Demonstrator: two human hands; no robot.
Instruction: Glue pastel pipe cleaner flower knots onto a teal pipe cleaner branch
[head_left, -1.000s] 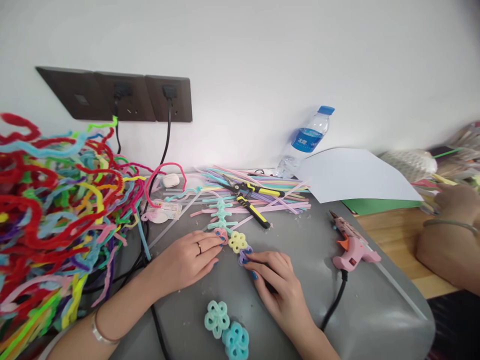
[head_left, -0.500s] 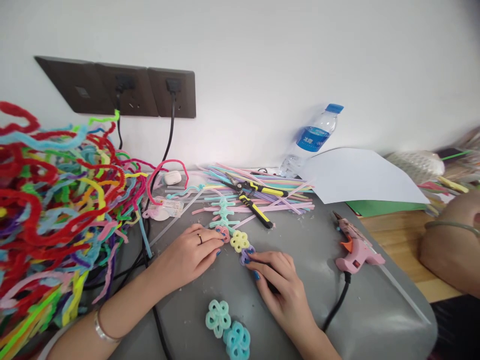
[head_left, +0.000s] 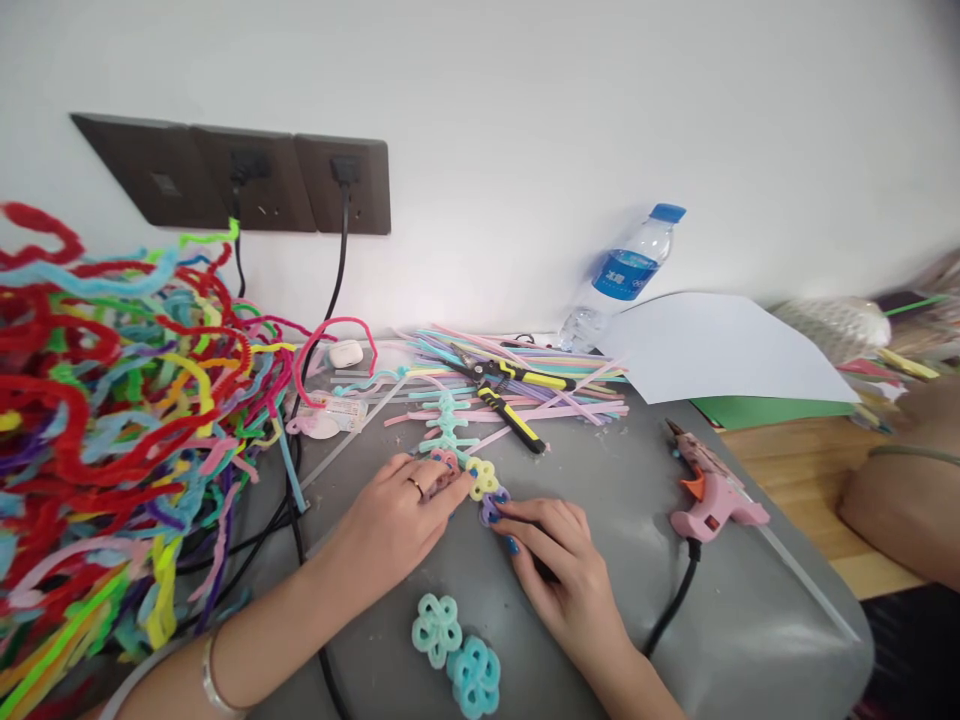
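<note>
A row of small pipe-cleaner flowers lies on the grey table: a pink flower (head_left: 444, 458), a yellow flower (head_left: 482, 480) and a purple flower (head_left: 493, 506). My left hand (head_left: 405, 505) lies over the pink one, hiding much of it. Its fingers are stretched out, one fingertip touching the yellow flower's left edge. My right hand (head_left: 562, 550) pinches the purple flower between its fingertips. Just behind the pink flower is a mint-green pipe-cleaner piece (head_left: 448, 420) with short side branches. Nearer me lie a mint flower (head_left: 436, 630) and a turquoise flower (head_left: 475, 677), touching.
Yellow-black pliers (head_left: 510, 400) rest on pastel pipe cleaners (head_left: 420, 345). A pink glue gun (head_left: 712, 505) lies right, a tangled pipe-cleaner heap (head_left: 112, 400) left. Black cables (head_left: 296, 460) cross the table (head_left: 600, 480). A bottle (head_left: 626, 275) leans on the wall beside white paper (head_left: 735, 350).
My left hand has shifted slightly right, its fingertip moving from the pink flower to the yellow one. My right hand has kept its pinch on the purple flower.
</note>
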